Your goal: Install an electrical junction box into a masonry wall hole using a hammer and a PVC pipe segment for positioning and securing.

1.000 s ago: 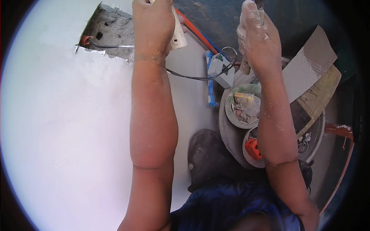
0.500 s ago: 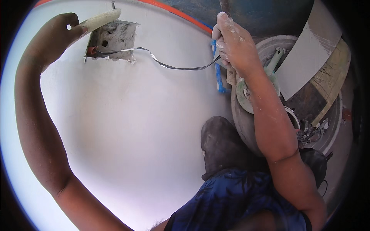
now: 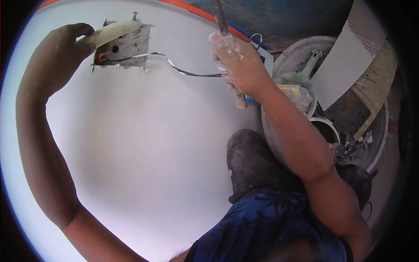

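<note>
My left hand (image 3: 61, 52) is closed round one end of a pale rounded rod (image 3: 114, 33). A metal bolt (image 3: 134, 16) sticks up from the rod's other end. The rod lies across the upper part of a rough square recess (image 3: 131, 48) cut in the white wall (image 3: 144, 131). From an orange conduit (image 3: 100, 57) in the recess, a dark cable (image 3: 170, 63) runs right, passing behind my right hand (image 3: 240, 65). That hand is wrapped round the wooden handle (image 3: 240, 100) of a tool with a narrow metal shaft (image 3: 220, 17); the shaft's upper end is out of view. White dust coats the fingers.
At right stands a large round tub (image 3: 379, 150) with a green-handled container (image 3: 310, 63), a white-rimmed cup (image 3: 334, 126) and debris. A pale board (image 3: 345, 65) and a brownish strip (image 3: 379, 83) lean across it. My knee (image 3: 246, 161) is near the wall; an orange tube (image 3: 196, 16) runs above.
My right hand has moved left with the wooden-handled tool, uncovering more of the green container. My left hand and the rod have shifted slightly down and right.
</note>
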`<control>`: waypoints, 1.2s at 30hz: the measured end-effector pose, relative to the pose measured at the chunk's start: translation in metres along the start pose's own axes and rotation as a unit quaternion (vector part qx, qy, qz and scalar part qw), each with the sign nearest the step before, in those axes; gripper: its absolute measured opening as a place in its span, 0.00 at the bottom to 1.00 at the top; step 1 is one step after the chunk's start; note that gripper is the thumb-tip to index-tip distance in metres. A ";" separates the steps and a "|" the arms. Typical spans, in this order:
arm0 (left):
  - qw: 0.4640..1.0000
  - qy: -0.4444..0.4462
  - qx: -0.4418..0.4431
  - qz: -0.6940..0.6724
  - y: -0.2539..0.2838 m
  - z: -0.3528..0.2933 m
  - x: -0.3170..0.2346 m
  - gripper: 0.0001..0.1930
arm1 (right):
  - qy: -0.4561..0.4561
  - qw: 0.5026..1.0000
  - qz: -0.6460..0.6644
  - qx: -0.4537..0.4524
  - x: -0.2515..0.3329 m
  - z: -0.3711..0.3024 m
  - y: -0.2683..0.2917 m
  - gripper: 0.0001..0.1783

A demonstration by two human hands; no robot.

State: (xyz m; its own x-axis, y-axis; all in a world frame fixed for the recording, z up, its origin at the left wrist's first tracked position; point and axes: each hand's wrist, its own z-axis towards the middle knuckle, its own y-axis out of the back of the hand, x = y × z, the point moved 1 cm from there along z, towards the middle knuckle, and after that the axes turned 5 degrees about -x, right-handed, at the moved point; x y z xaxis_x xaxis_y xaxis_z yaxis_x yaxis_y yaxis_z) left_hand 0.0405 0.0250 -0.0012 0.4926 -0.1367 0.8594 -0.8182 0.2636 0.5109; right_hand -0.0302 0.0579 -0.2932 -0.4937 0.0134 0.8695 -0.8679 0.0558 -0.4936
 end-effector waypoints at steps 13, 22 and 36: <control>0.978 -0.186 -0.062 -0.075 -0.005 -0.058 -0.068 0.18 | -0.006 0.961 0.275 0.036 -0.010 -0.002 -0.010 0.23; 0.996 -0.049 -0.077 0.014 -0.002 -0.073 0.008 0.21 | 0.031 0.989 0.148 -0.010 -0.013 -0.006 -0.013 0.19; 0.992 0.030 -0.055 0.112 -0.018 -0.070 0.031 0.19 | 0.029 0.990 0.124 -0.059 -0.019 0.000 -0.004 0.20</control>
State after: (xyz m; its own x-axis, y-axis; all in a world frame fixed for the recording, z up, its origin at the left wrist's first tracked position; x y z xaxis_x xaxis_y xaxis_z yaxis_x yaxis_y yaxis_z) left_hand 0.0909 0.0826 0.0155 0.3204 -0.0074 0.9472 -0.8738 0.3839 0.2986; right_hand -0.0173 0.0577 -0.3082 -0.6834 0.0975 0.7235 -0.7068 0.1595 -0.6892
